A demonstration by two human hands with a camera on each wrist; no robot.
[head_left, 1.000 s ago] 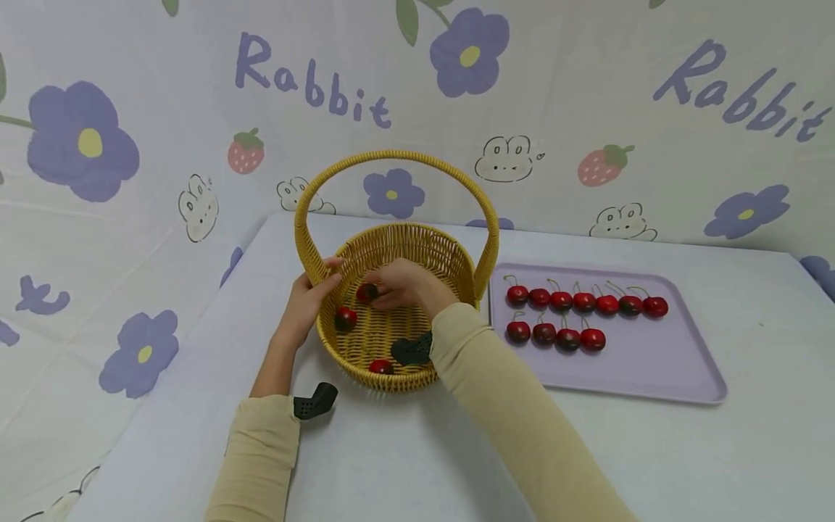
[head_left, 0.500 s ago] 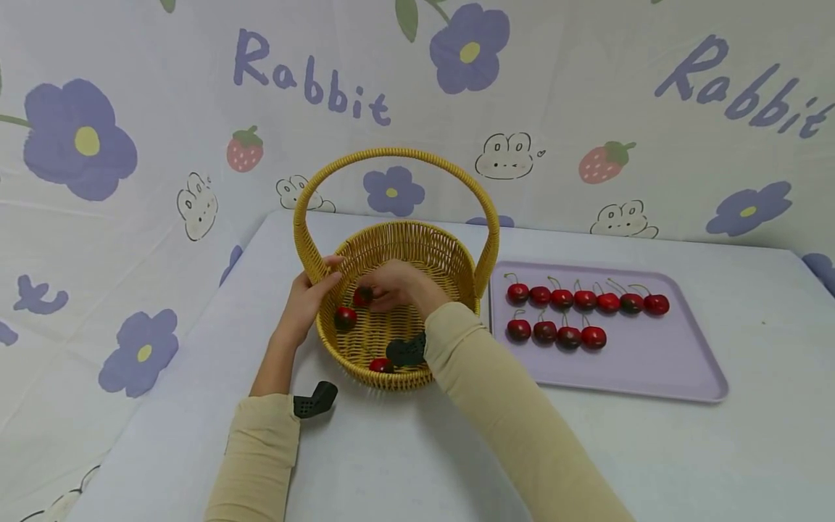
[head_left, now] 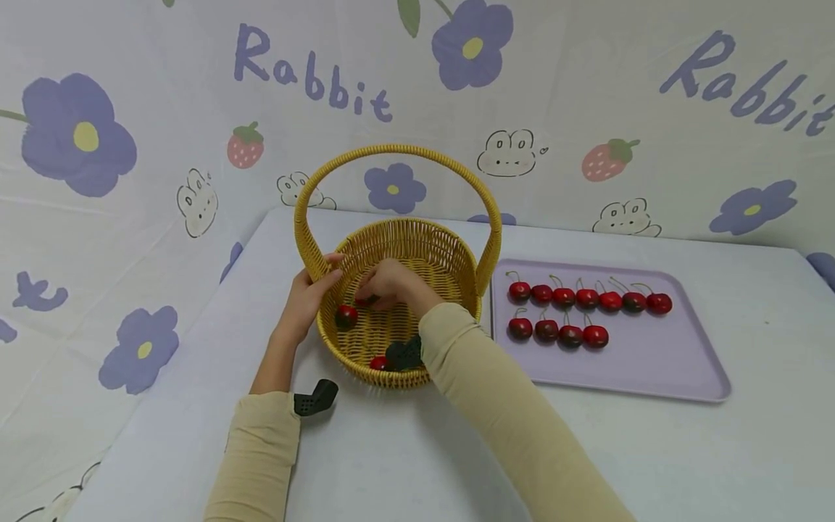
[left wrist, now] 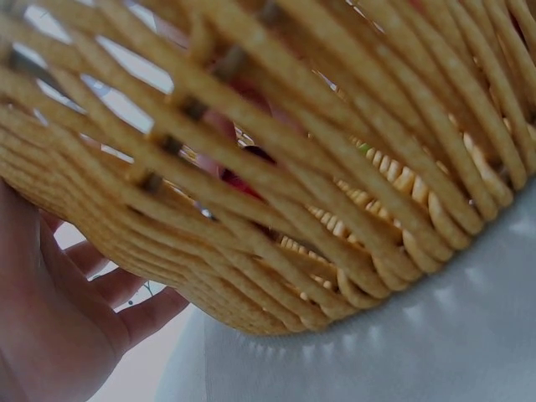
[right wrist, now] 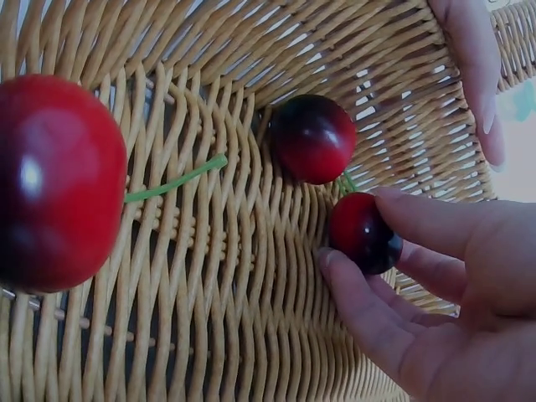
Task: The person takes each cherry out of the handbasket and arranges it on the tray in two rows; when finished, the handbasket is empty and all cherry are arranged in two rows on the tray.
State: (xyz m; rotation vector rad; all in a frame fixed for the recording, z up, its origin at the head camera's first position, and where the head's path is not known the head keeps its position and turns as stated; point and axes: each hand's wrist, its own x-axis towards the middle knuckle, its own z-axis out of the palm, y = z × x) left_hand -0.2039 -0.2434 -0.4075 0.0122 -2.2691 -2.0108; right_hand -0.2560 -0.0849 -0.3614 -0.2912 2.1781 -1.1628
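A yellow woven basket [head_left: 417, 235] with a tall arched handle stands on the table. My left hand [head_left: 304, 304] grips its left side, where the handle meets the rim; the left wrist view shows the fingers [left wrist: 146, 314] against the outer weave. Reaching inside, my right hand [head_left: 394, 283] pinches a dark red cherry [right wrist: 364, 233] between thumb and fingers, low over the basket's floor. Right beside it rests a second cherry [right wrist: 314, 138], at the left wall. Another cherry [head_left: 379, 362] lies near the basket's front, large in the right wrist view.
Right of the basket lies a lilac tray [head_left: 665, 362] with two rows of cherries, the back row [head_left: 587, 298] longer than the front row [head_left: 559, 332]. A black wrist-camera mount [head_left: 316, 397] juts from the left cuff. Patterned cloth [head_left: 522, 94] hangs behind the table.
My right hand has shifted slightly left inside the basket and now pinches the cherry, which shows less in the head view. The left hand keeps its hold on the basket.
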